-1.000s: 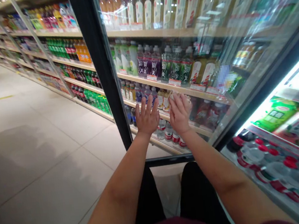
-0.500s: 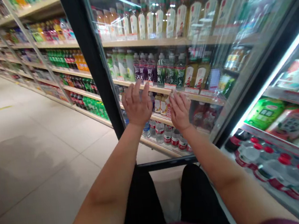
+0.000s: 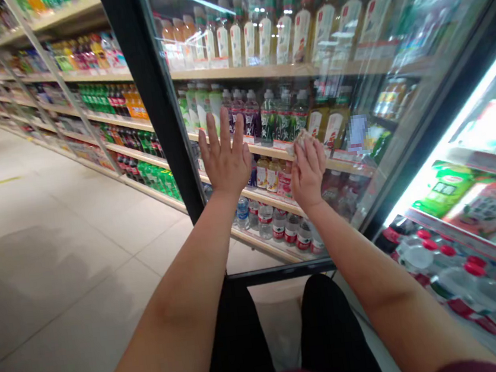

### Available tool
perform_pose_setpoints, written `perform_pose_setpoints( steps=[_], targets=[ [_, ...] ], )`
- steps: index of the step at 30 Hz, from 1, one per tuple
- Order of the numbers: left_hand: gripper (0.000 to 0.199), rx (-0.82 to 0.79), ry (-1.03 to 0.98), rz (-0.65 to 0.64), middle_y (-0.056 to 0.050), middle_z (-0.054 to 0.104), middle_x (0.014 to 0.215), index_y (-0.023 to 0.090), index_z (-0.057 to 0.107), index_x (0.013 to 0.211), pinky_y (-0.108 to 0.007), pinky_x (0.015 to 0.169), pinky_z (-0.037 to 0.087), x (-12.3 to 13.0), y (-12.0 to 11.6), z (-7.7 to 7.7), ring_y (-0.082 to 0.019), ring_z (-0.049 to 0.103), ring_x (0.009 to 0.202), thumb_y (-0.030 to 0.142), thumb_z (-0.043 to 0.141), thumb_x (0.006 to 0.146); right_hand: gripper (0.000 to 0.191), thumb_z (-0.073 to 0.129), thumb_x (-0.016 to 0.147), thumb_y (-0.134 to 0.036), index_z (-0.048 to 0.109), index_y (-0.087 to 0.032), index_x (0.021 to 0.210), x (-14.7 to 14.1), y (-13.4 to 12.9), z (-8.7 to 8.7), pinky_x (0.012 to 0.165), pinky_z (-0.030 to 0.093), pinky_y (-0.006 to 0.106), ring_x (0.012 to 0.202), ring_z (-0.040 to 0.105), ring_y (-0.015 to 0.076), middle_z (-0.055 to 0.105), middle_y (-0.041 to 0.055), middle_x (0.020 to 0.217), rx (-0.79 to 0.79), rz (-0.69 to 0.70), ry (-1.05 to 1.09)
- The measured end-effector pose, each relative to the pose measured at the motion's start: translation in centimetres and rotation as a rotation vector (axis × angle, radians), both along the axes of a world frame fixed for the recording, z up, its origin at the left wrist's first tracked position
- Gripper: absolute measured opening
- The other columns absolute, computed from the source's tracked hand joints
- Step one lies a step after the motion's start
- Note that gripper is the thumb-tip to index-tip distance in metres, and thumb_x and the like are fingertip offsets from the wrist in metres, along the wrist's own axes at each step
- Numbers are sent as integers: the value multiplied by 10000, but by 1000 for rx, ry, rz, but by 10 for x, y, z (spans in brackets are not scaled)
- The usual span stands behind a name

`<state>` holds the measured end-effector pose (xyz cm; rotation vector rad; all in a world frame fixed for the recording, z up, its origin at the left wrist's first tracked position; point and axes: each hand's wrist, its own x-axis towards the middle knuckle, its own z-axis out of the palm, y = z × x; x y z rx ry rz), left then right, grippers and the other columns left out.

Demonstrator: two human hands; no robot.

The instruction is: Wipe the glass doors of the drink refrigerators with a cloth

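Glass door [image 3: 270,147] could be swinging away if we're pushing too hard, left hand [image 3: 226,163] empty, fingers spread, right hand [image 3: 308,178] gripping pale cloth [image 3: 302,136].

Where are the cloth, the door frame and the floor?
Cloth [image 3: 302,137], head view: exposed top edge.
Door frame [image 3: 164,118], head view: left black upright.
Floor [image 3: 97,245], head view: bare tile.

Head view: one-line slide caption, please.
Left hand spread, right hand holding a crumpled cloth, both at a black-framed glass cooler door.

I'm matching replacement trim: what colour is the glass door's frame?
The door frame is black, showing best in the head view.
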<state>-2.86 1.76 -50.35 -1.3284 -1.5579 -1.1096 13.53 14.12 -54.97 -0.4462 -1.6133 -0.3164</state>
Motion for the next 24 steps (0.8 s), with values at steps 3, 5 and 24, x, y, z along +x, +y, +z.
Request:
perform_pose_setpoints(
  steps=[3,5,24],
  targets=[
    [601,-4,-4,2,-7,179,1675,279,348,1595,-546,1302,-36,-1,1,0,-261,-27,1558,264,457,1004,460,301,1060,-308,585,-211,1408,2,7,15,1248,312,503,1489,353,221,547,85,1479,25,16,14],
    [598,7,16,15,-7,166,1675,275,337,1599,-563,1302,-13,-1,1,0,-261,-27,1558,272,446,1011,470,292,1063,-334,560,-219,1432,6,19,39,1248,304,514,1493,348,227,510,82,1513,23,3,55],
    [711,1,-6,58,-38,196,1650,119,436,1525,-428,1284,-50,2,2,4,-155,-170,1493,560,183,1028,487,296,1055,-334,524,-206,1466,48,52,39,1248,282,561,1520,306,245,474,100,1542,-61,-46,101]
  ],
)
